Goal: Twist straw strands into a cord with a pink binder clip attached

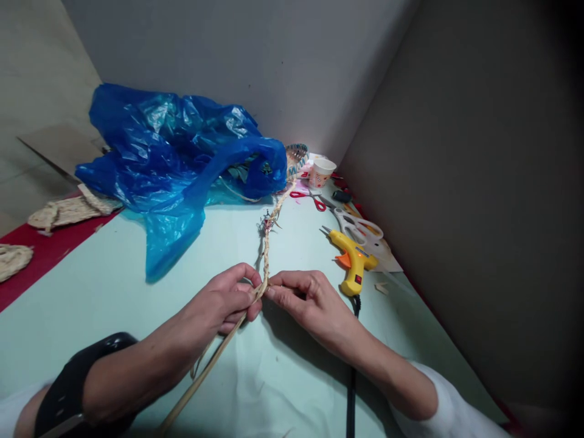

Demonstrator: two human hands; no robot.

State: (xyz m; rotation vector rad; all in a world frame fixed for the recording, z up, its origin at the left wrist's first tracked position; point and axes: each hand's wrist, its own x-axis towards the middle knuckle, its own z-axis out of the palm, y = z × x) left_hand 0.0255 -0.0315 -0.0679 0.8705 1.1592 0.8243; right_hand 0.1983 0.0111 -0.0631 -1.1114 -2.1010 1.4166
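A pale straw-coloured braid (267,250) runs from the far side of the table towards me. My left hand (235,298) is closed on its near end, where loose strands (207,368) trail down to the lower left. From the other side, my right hand (305,298) pinches the braid at the same spot, thumb and forefinger together. A small metal clip (267,222) sits on the braid farther up. Just how the strands cross between my fingers is hidden.
A crumpled blue plastic bag (182,152) fills the back left. Right of the braid lie a yellow glue gun (353,258) with a black cord, white-handled scissors (358,225) and red-handled scissors (314,199). A paper cup (322,173) and woven basket (296,159) stand behind. Woven soles (68,213) lie left.
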